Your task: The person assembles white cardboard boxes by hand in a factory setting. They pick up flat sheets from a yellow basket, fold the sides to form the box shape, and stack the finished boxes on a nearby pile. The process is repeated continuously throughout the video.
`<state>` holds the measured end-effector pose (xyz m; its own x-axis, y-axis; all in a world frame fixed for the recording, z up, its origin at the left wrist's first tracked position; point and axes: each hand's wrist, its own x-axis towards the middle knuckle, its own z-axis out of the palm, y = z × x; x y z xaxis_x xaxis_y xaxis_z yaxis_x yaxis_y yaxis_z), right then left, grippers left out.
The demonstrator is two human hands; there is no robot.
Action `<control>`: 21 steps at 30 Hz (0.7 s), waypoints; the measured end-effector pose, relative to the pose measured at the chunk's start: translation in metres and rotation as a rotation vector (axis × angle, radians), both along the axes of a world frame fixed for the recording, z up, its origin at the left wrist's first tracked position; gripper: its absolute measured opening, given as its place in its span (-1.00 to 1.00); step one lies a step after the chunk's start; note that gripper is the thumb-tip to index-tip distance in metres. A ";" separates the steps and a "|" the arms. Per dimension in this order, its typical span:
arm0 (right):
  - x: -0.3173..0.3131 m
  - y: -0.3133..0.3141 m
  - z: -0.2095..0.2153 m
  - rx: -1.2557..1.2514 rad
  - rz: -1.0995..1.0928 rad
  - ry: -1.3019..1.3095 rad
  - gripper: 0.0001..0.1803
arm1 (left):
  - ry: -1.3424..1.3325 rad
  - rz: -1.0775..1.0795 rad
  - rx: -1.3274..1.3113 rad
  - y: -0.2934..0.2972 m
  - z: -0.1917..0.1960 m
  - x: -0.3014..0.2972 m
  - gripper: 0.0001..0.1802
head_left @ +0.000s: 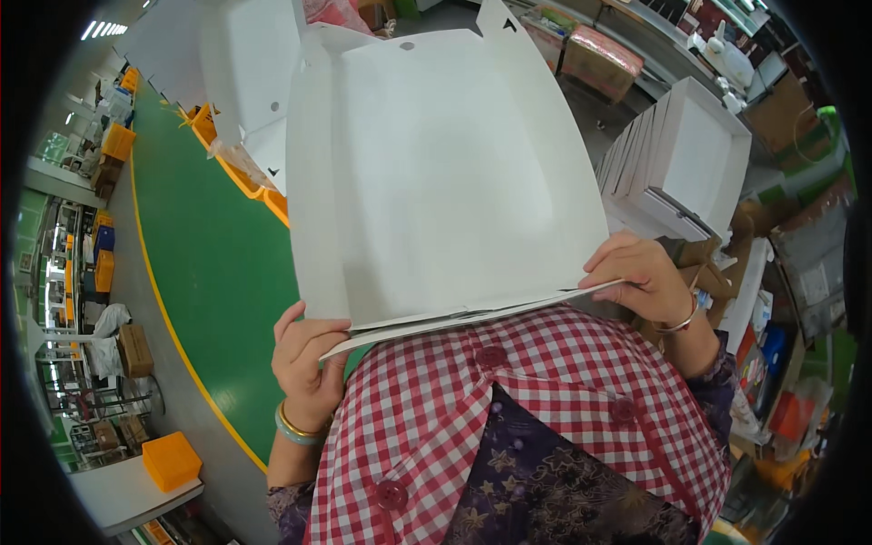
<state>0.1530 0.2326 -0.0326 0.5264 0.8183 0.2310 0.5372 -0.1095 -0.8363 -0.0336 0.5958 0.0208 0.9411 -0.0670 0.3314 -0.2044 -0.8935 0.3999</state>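
A shallow, open white cardboard tray [445, 182] is right in front of the person's checked apron [409, 363], its inside plain and smooth, with a small grey oval [407, 45] on the far wall and a black mark [509, 26] on the far-right flap. Its near edge shows layers slightly parted; the left hand [309, 363] and right hand [645, 277] have fingers clamped on its two ends.

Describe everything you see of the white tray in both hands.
The white tray looks like folded cardboard, smooth and plain inside, with raised walls. A grey oval, perhaps a hole, sits in the far wall; a dark mark shows near the far-right corner. The open side faces the camera. The left hand grips its near-left corner, the right hand its near-right one.
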 end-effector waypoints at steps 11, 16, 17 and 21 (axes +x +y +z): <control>0.003 0.054 -0.017 -0.012 -0.331 0.388 -0.72 | 0.071 0.382 -0.099 -0.002 -0.003 0.011 -0.56; 0.005 0.072 0.002 -0.202 -0.231 0.398 -0.59 | 0.063 0.272 0.362 0.006 -0.008 0.002 -0.55; 0.003 0.075 -0.001 -0.130 -0.195 0.397 -0.60 | 0.028 0.246 0.417 0.007 -0.007 -0.004 -0.57; 0.012 0.075 -0.018 -0.031 -0.105 0.475 -0.66 | -0.056 0.118 0.642 -0.008 0.001 0.003 -0.57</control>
